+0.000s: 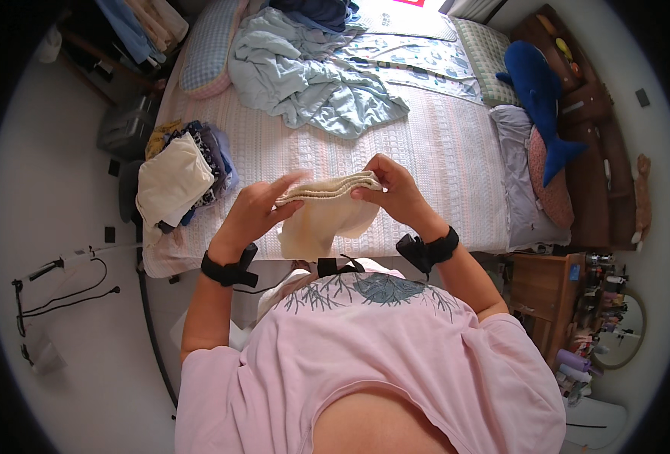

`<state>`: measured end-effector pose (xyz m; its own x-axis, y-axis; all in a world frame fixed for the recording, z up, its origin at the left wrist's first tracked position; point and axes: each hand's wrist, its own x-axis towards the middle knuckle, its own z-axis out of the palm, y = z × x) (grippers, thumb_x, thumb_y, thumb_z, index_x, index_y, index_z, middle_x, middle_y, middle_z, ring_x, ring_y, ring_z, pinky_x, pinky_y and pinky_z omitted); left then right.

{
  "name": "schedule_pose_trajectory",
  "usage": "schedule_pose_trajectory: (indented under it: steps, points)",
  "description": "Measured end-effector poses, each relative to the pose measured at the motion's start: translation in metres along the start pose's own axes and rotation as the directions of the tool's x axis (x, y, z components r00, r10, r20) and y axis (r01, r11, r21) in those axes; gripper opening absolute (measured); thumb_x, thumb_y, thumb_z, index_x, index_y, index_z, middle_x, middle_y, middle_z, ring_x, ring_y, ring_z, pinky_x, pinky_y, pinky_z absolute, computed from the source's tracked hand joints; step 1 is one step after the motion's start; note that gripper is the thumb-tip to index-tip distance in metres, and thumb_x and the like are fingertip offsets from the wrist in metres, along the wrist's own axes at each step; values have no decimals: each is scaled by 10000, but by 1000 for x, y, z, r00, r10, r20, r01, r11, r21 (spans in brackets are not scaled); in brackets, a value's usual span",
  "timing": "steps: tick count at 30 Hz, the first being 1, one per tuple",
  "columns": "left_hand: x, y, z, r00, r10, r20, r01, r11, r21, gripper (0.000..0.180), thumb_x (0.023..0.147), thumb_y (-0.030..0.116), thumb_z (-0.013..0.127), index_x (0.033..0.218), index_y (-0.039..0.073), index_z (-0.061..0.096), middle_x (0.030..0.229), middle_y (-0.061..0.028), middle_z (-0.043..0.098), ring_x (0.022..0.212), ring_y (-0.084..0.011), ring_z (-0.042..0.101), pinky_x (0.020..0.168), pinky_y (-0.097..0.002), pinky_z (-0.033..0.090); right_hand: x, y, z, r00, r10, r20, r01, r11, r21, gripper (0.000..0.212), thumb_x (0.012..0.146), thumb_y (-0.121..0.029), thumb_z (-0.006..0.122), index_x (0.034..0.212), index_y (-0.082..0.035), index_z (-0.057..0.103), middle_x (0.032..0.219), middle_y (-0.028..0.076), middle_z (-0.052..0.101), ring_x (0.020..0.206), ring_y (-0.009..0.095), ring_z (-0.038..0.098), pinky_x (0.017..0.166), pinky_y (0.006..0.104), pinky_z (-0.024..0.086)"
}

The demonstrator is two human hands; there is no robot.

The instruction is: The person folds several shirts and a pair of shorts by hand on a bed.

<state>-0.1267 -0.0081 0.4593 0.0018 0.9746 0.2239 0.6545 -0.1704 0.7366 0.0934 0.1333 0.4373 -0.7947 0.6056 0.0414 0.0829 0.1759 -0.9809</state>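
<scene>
A cream garment (320,219), with a gathered band along its top edge, hangs between my hands over the bed's near edge. My left hand (253,210) pinches the band's left end between thumb and fingers; the fingertips are slightly blurred. At the opposite end, my right hand (402,195) grips the band, thumb in front and fingers behind. The lower part of the cloth droops loosely. To the left, a pile of folded clothes (174,180) lies on the bed, a cream piece on top and dark patterned and blue ones beneath.
The bed (448,159) has a striped, textured cover. A rumpled pale green blanket (305,76) lies towards the far side, near a checked pillow (210,57). At right are a blue whale plush (536,91), a grey pillow (513,174) and a wooden cabinet (543,291).
</scene>
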Motion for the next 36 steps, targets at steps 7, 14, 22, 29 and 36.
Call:
schedule_pose_trajectory:
  steps: [7,14,22,29,36]
  points:
    - [28,-79,37,987,11,159,-46,975,217,214,798,136,627,994,71,573,779,-149,613,702,-317,599,606,-365,471,27,55,-18,1000,-15,-25,5,936,-351,262,730,-114,728,826,-19,503,680,52,512,634,133,473,582,285,414]
    - [84,-60,37,986,166,4,-159,935,317,237,772,112,639,1005,97,599,814,-126,622,730,-303,598,648,-371,477,46,43,-57,969,-208,-132,114,851,-512,254,723,-107,719,856,-32,516,721,110,588,664,258,565,597,332,441]
    - [41,-81,134,975,188,120,-222,864,452,70,787,131,592,855,117,590,685,-27,603,662,-198,586,638,-336,455,-19,105,-59,963,-222,154,260,612,-747,218,703,-117,669,834,-88,497,797,65,557,801,235,569,764,367,427]
    - [-81,-156,276,827,-214,520,63,954,293,324,711,103,649,1025,166,602,1138,-77,543,1087,-262,480,889,-401,375,-147,268,-27,767,455,453,37,673,-739,409,691,-179,662,1068,-94,527,1046,129,504,993,317,514,804,437,429]
    - [-61,-194,293,899,-334,284,242,918,315,499,731,156,679,1202,174,517,1351,-142,351,1272,-311,303,998,-458,287,-101,313,-36,963,253,88,-101,647,-755,559,796,-172,615,1298,-99,382,1327,165,363,1181,330,403,955,410,366]
